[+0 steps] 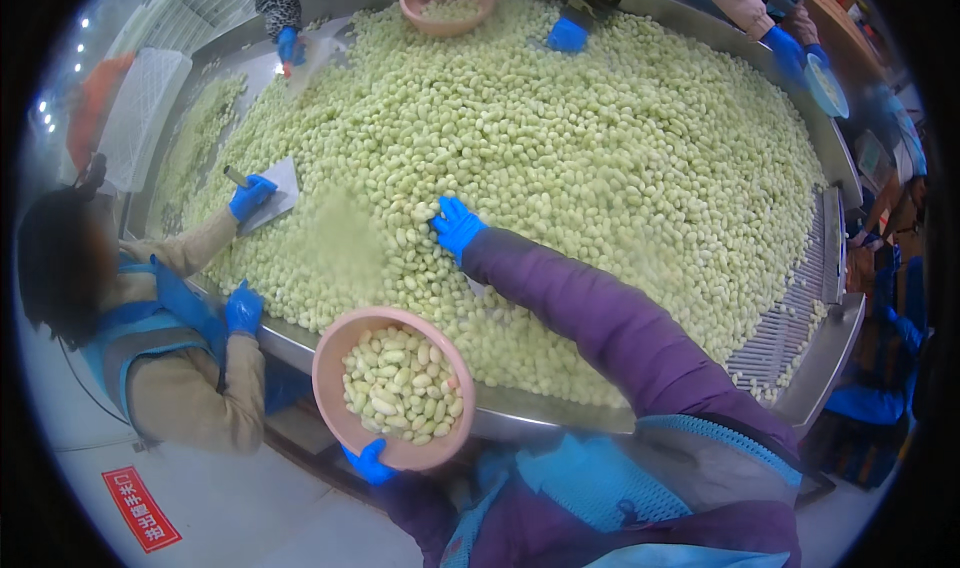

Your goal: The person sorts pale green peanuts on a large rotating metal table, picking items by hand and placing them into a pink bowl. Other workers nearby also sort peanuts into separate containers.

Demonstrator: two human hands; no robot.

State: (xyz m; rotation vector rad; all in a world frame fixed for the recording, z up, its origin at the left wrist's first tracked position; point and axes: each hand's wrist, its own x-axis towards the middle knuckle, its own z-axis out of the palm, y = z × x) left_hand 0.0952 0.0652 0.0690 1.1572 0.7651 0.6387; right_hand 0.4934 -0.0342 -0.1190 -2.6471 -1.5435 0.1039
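My left hand (370, 463), in a blue glove, grips the lower rim of a pink plastic bowl (321, 388). The bowl is tilted and holds many pale green and whitish oval fruits (401, 384); one reddish piece shows at its right side. My right hand (457, 229), also gloved in blue, reaches out over the table and rests on a wide pile of pale green oval fruits (570, 155). Its fingers touch the fruits, and whether they pinch one cannot be made out. Near my right wrist, a small pale patch of surface (476, 286) shows through the pile.
A metal sorting table (540, 414) with raised edges holds the pile; a slatted grate (780, 328) is at right. A co-worker at left holds a white scraper (274, 193). Other gloved people work opposite, near another pink bowl (480, 1) and a light blue bowl (825, 87).
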